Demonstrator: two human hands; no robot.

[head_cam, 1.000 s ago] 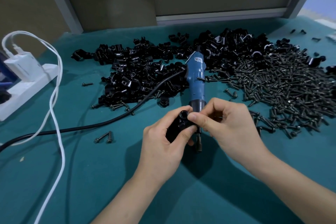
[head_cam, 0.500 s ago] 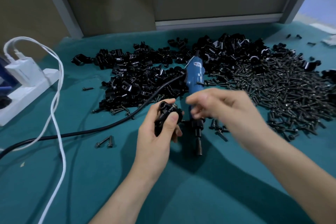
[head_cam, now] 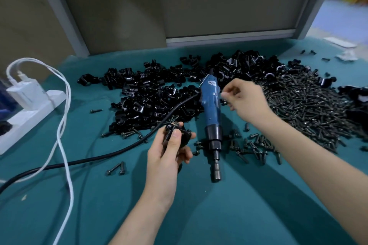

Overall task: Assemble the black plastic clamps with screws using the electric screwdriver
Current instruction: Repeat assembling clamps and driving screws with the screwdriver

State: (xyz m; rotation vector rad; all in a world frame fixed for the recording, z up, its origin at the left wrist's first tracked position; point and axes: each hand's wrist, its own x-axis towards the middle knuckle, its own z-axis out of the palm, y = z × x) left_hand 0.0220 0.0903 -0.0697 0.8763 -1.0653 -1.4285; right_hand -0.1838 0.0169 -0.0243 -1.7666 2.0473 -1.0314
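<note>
Teal cloth [head_cam: 199,215] is spread over the whole bench. At eleven to twelve o'clock black plastic clamps [head_cam: 151,95] are heaped, and at two o'clock dark screws [head_cam: 308,105] are heaped against them. A white power strip [head_cam: 29,117] is laid at nine o'clock. The blue electric screwdriver [head_cam: 211,109] is laid at the centre, bit end toward six o'clock. The right hand [head_cam: 245,99] is held by its upper body, fingers bent toward the thumb; it is blurred, so any hold cannot be told. In the left hand [head_cam: 167,157], just left of the screwdriver's black collar, one clamp [head_cam: 176,134] is gripped between thumb and curled fingers.
</note>
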